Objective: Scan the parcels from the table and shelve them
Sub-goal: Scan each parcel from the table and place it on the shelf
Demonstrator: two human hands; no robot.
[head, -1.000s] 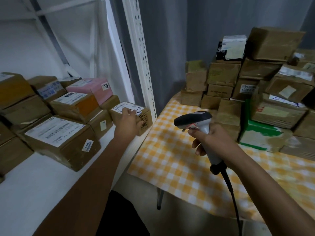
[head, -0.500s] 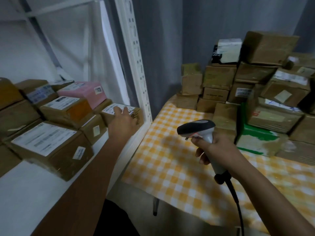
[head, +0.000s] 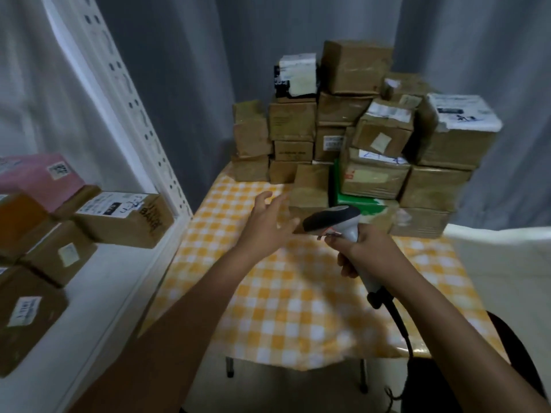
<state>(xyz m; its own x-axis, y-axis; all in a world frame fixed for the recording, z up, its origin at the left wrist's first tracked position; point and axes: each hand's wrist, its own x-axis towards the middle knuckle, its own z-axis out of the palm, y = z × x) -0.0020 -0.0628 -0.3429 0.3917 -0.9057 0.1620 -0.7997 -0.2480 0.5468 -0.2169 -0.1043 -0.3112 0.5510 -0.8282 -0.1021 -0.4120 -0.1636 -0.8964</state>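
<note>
Left hand [head: 266, 225] open, fingers spread, mid-frame over counter [head: 268, 308], empty. Right hand [head: 362, 251] grips scanner [head: 334, 220] beside it. Parcels [head: 366, 138] stacked just beyond both hands, upper right.

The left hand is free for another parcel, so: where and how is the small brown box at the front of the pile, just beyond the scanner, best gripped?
Probably across its two side faces near the top, coming from the front-left, where the left hand is open. The small brown box has nothing stacked on top, and its front and left faces are exposed; a green box crowds its right. The right hand holds the scanner.
</note>
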